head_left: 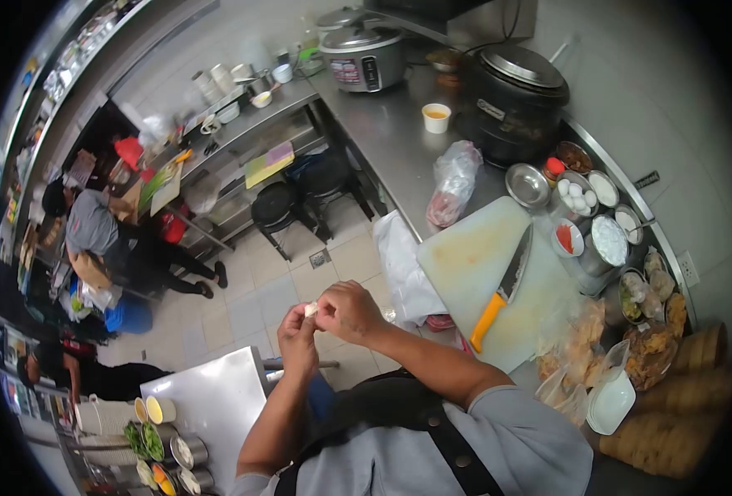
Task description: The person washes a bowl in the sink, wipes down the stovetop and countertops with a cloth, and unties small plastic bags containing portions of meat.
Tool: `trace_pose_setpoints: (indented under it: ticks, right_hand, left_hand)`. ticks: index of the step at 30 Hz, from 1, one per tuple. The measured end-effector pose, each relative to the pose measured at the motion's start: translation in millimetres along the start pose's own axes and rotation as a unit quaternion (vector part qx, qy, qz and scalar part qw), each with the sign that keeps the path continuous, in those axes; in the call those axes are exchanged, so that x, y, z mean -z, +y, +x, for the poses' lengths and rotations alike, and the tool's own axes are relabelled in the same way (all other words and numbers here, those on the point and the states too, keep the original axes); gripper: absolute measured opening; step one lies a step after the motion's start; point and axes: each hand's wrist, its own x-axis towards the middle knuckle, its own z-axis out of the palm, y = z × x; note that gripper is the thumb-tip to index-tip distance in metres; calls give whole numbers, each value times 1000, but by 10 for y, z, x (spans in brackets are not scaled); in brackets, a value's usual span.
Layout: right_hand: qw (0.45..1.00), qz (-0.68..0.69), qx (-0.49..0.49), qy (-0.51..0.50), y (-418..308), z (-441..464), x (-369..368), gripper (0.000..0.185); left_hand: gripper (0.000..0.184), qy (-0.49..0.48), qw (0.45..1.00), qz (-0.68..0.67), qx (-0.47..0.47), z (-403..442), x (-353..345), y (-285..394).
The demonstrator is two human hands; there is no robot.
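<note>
Both my hands meet in front of my body, above the floor between two counters. A small whitish piece [310,310], too small to name, is pinched between the fingertips of my left hand [297,341]. The fingers of my right hand [351,312] are curled closed and touch the same piece from the right. To the right lies a white cutting board [457,258] with worn, yellowish stains. On it rests a knife [490,321] with an orange handle, its broad blade pointing away from me.
Beyond the board stand a plastic bag [455,178], a black soup warmer [515,103] and a rice cooker [364,62]. Bowls of eggs [577,197] and other ingredients line the wall. Bamboo steamers [672,426] are stacked at right. A person [97,227] works at the left; another bends below.
</note>
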Motion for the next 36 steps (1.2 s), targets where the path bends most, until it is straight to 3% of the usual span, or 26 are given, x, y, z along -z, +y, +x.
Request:
trace_pose_setpoints:
  ticks: [1,3,6,8,11,13,17,21,23,25,26,27,29,30,31,33,34,35,36]
  right_hand:
    - [999,7,-36,4,121,33,102,16]
    - [997,5,-73,28,278,94,354,16]
    - [963,88,-252,-28,575,130,684,19]
    - [963,89,-253,-30,809,162,834,19]
    - [952,74,-293,-58,1038,245,988,15]
    - [986,-92,-137,2,1194,314,965,19]
    - [956,-254,-145,35,1557,448,882,24]
    - [923,-306,-231,25,1746,706,874,24]
    - [904,-331,-261,71,1633,875,889,19]
    - [874,-366,-285,149,1507,980,942,17]
    - [852,-385,-309,173,1420,1031,1017,17]
    - [848,-398,-307,168,1320,1093,1101,16]
    - [832,-419,-318,180,1155,1148,1115,14]
    - [828,-431,-291,208,1091,1152,1093,13]
    - [826,-443,-260,233,1008,1162,1070,12]
    - [796,-463,-302,247,796,1111,1006,7]
    - [792,-451,-290,292,782,1010,955,16]
    - [783,-442,-277,339,769,922,934,26]
    - [763,-460,-284,355,727,845,951,26]
  left_hand:
    - [14,-7,1000,3,5,136,-105,0]
    - [11,-119,990,75,24,410,-277,6]
    - [10,-225,967,100,72,748,-481,-62]
    - [11,-294,944,112,104,972,-669,-88]
    - [13,-290,938,94,164,1461,-772,-411]
    - [14,-292,935,66,189,1800,-931,-534]
    - [13,-354,913,91,182,2502,-1138,-776]
    - [13,-367,873,108,303,3100,-1483,-758]
    - [20,-507,795,126,310,3480,-1598,-868]
    - [27,-559,811,151,87,3419,-1812,-698]
    - [34,-630,762,149,-27,3433,-1903,-604]
    - [34,-660,738,140,-21,3422,-2035,-582]
    - [38,-705,632,92,-308,3346,-2229,-577]
    - [38,-727,644,65,-227,3257,-2298,-661]
    - [38,-741,629,55,-228,3201,-2343,-764]
    - [39,-778,603,49,-171,3100,-2439,-866]
    - [33,-779,580,28,-237,3017,-2471,-844]
    - [33,-788,567,19,-241,3083,-2483,-895]
    - [33,-783,593,113,-152,3180,-2479,-1023]
